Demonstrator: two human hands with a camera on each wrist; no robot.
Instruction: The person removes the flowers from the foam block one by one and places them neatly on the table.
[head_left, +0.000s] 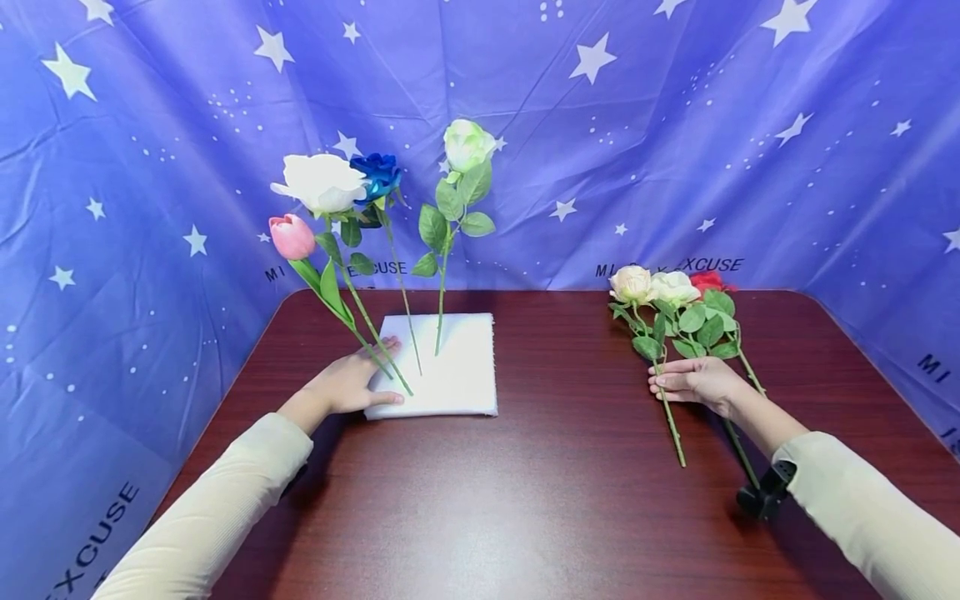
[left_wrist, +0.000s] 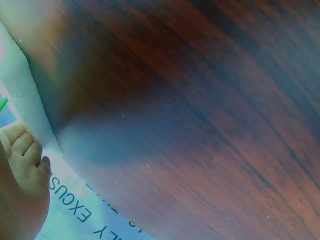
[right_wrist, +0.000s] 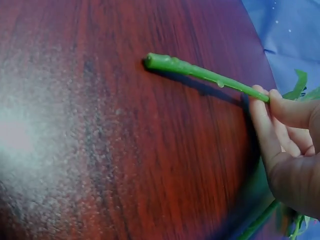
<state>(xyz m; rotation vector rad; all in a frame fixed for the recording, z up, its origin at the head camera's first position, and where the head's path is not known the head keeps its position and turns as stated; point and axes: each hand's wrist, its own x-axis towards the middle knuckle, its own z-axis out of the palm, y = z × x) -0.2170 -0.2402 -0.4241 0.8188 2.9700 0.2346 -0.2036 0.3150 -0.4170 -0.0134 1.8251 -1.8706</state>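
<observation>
My left hand (head_left: 348, 379) rests on the left edge of a white foam block (head_left: 461, 383), thumb and fingers spread around the stem bases there. Standing in the foam are a pink tulip (head_left: 292, 237), a big white flower (head_left: 322, 183), a blue rose (head_left: 378, 177) and a pale green rose (head_left: 468, 146). On the right, my right hand (head_left: 701, 385) pinches the green stem (right_wrist: 200, 72) of a cream-pink rose (head_left: 630, 284) between thumb and fingers. The stem's cut end points toward the near side of the table.
Beside the held rose lie a white rose (head_left: 675, 289) and a red rose (head_left: 711, 283), their stems running under my right forearm. The dark wooden table (head_left: 555, 483) backs onto a blue curtain (head_left: 555, 100) with stars.
</observation>
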